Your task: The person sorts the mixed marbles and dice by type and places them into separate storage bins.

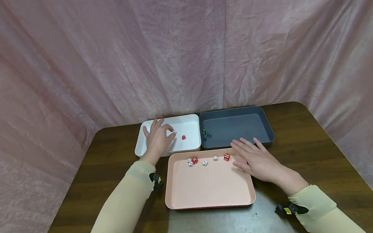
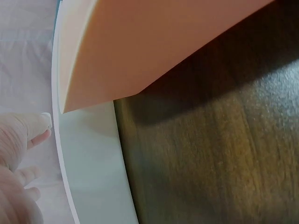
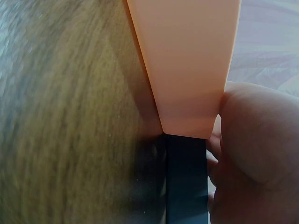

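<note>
My left hand (image 1: pixel 158 137) is over the white tray (image 1: pixel 191 121), thumb and forefinger pinching what looks like a small white die (image 1: pixel 175 131), mostly hidden by the fingertips. Beside them, a red die (image 1: pixel 183 137) lies on that tray's floor. Above the right rear corner of the peach tray (image 1: pixel 209 191), my right hand (image 1: pixel 257 162) has its fingers extended and holds nothing visible. Along the peach tray's far side lie several white dice (image 1: pixel 204 163), a red die (image 1: pixel 194 160) and another red die (image 1: pixel 227 157) near the right hand.
Right of the white tray stands a dark grey-blue tray (image 1: pixel 239 125), with several small blue and green pieces (image 1: pixel 205 134) at its left end. All three trays sit close together on a dark wooden table (image 1: pixel 110 155). Pink curtains (image 1: pixel 175 59) hang behind it.
</note>
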`<state>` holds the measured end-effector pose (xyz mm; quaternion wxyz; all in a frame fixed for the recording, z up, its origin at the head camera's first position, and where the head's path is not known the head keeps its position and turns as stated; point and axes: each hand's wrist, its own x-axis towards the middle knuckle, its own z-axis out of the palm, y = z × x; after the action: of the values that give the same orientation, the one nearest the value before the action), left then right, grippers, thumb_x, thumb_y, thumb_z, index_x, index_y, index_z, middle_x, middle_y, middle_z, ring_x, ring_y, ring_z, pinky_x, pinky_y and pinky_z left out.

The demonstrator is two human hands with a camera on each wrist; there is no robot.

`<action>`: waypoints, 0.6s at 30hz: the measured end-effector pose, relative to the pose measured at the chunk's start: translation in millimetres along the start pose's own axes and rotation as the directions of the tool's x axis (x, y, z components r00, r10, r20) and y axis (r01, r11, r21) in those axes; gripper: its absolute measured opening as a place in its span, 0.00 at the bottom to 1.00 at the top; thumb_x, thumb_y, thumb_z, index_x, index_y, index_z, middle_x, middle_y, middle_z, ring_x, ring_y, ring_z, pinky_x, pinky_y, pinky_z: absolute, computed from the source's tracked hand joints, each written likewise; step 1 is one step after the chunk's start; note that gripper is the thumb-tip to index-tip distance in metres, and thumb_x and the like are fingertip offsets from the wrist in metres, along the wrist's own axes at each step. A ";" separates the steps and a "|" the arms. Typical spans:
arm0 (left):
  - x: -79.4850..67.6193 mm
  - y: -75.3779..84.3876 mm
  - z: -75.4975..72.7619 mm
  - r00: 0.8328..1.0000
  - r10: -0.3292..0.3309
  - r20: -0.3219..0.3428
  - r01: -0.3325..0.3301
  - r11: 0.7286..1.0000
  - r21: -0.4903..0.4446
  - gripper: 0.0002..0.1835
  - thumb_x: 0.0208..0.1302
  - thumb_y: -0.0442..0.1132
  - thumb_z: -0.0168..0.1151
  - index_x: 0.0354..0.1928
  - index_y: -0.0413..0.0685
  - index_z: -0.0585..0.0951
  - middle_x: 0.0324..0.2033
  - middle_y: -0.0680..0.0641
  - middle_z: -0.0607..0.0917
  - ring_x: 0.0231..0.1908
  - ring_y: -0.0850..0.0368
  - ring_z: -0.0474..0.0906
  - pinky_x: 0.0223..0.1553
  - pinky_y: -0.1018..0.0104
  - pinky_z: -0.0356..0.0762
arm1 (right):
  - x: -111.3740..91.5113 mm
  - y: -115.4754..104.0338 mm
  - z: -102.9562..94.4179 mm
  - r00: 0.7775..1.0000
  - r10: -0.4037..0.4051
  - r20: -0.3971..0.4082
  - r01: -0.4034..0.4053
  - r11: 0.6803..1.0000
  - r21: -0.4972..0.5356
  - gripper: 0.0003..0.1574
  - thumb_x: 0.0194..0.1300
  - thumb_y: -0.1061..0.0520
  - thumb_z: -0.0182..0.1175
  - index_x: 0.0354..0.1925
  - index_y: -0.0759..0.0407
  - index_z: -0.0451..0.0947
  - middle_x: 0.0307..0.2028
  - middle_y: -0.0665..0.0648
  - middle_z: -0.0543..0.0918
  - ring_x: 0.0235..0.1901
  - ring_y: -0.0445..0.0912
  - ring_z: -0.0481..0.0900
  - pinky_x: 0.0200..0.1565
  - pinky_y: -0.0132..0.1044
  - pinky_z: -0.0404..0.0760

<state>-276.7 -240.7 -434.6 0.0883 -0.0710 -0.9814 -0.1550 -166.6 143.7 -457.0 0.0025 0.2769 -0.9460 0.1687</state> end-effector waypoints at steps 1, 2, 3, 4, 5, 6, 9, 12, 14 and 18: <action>-0.2 0.1 0.5 1.000 -0.002 0.002 0.002 1.000 -0.003 0.09 0.78 0.49 0.72 0.49 0.53 0.91 0.81 0.38 0.70 0.85 0.36 0.52 0.78 0.19 0.36 | 0.2 0.0 0.3 1.000 0.000 0.000 0.000 1.000 -0.001 0.45 0.84 0.40 0.61 0.86 0.60 0.62 0.84 0.61 0.64 0.85 0.62 0.56 0.81 0.70 0.43; -0.4 0.3 0.8 1.000 -0.003 0.002 0.003 1.000 -0.006 0.09 0.78 0.49 0.72 0.49 0.53 0.91 0.81 0.38 0.70 0.85 0.36 0.52 0.78 0.19 0.36 | 0.4 -0.1 0.5 1.000 -0.002 0.000 0.002 1.000 -0.001 0.45 0.84 0.40 0.61 0.86 0.60 0.62 0.84 0.61 0.64 0.85 0.62 0.56 0.81 0.70 0.43; -0.7 0.5 1.0 1.000 -0.004 0.001 0.004 1.000 -0.008 0.09 0.77 0.49 0.72 0.48 0.53 0.91 0.81 0.38 0.70 0.85 0.36 0.52 0.78 0.19 0.35 | 0.5 -0.3 0.7 1.000 -0.003 0.000 0.003 1.000 -0.002 0.45 0.84 0.40 0.61 0.86 0.60 0.62 0.84 0.61 0.65 0.85 0.62 0.56 0.81 0.70 0.43; -0.8 0.6 1.4 1.000 -0.004 0.001 0.004 1.000 -0.011 0.09 0.77 0.49 0.72 0.48 0.53 0.91 0.81 0.38 0.70 0.85 0.35 0.53 0.78 0.19 0.35 | 0.6 -0.4 0.9 1.000 -0.004 -0.001 0.004 1.000 -0.005 0.45 0.84 0.40 0.61 0.86 0.60 0.62 0.84 0.61 0.65 0.85 0.62 0.56 0.81 0.71 0.43; -1.0 0.7 1.7 1.000 -0.004 0.001 0.004 1.000 -0.014 0.09 0.77 0.49 0.72 0.48 0.53 0.91 0.80 0.38 0.70 0.85 0.35 0.53 0.78 0.20 0.35 | 0.7 -0.6 1.0 1.000 -0.005 -0.002 0.005 1.000 -0.006 0.45 0.84 0.40 0.61 0.86 0.60 0.62 0.84 0.61 0.65 0.85 0.62 0.56 0.81 0.71 0.44; -1.0 0.8 1.9 1.000 -0.005 0.001 0.005 1.000 -0.015 0.09 0.77 0.49 0.72 0.48 0.53 0.91 0.80 0.38 0.70 0.85 0.35 0.53 0.78 0.20 0.35 | 0.7 -0.7 1.0 1.000 -0.006 -0.002 0.006 1.000 -0.007 0.45 0.84 0.40 0.61 0.86 0.60 0.63 0.84 0.61 0.65 0.84 0.62 0.56 0.81 0.71 0.44; -0.9 0.8 2.4 1.000 -0.006 0.004 0.006 1.000 -0.019 0.09 0.78 0.48 0.72 0.48 0.53 0.91 0.81 0.38 0.70 0.85 0.36 0.52 0.78 0.20 0.35 | 0.6 -0.7 1.3 1.000 -0.006 -0.002 0.006 1.000 -0.011 0.45 0.84 0.40 0.61 0.86 0.60 0.63 0.84 0.61 0.65 0.85 0.62 0.56 0.81 0.71 0.44; -1.0 0.2 2.5 1.000 -0.009 0.011 0.009 1.000 -0.024 0.09 0.78 0.48 0.71 0.49 0.53 0.90 0.81 0.38 0.69 0.85 0.37 0.51 0.78 0.20 0.34 | 0.7 -0.7 1.4 1.000 -0.006 -0.001 0.006 1.000 -0.012 0.45 0.84 0.40 0.61 0.86 0.60 0.63 0.84 0.61 0.65 0.85 0.62 0.56 0.81 0.71 0.44; -1.2 -0.7 2.3 1.000 -0.010 0.014 0.010 1.000 -0.024 0.09 0.78 0.48 0.71 0.49 0.53 0.90 0.82 0.39 0.69 0.85 0.37 0.51 0.78 0.20 0.35 | 0.9 -0.8 1.3 1.000 -0.007 -0.001 0.007 1.000 -0.013 0.45 0.84 0.40 0.61 0.86 0.60 0.63 0.84 0.61 0.65 0.84 0.62 0.56 0.81 0.71 0.44; -2.2 -2.6 1.2 1.000 -0.011 0.007 0.011 1.000 -0.019 0.09 0.79 0.48 0.70 0.50 0.53 0.90 0.81 0.39 0.69 0.85 0.36 0.52 0.78 0.20 0.36 | 1.1 -0.9 0.9 1.000 -0.006 -0.004 0.006 1.000 -0.013 0.46 0.84 0.40 0.61 0.85 0.60 0.63 0.84 0.62 0.65 0.84 0.63 0.56 0.81 0.71 0.44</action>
<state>-275.2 -243.0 -436.9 0.0832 -0.0672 -0.9806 -0.1646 -167.0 142.2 -457.5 0.0067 0.2794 -0.9462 0.1630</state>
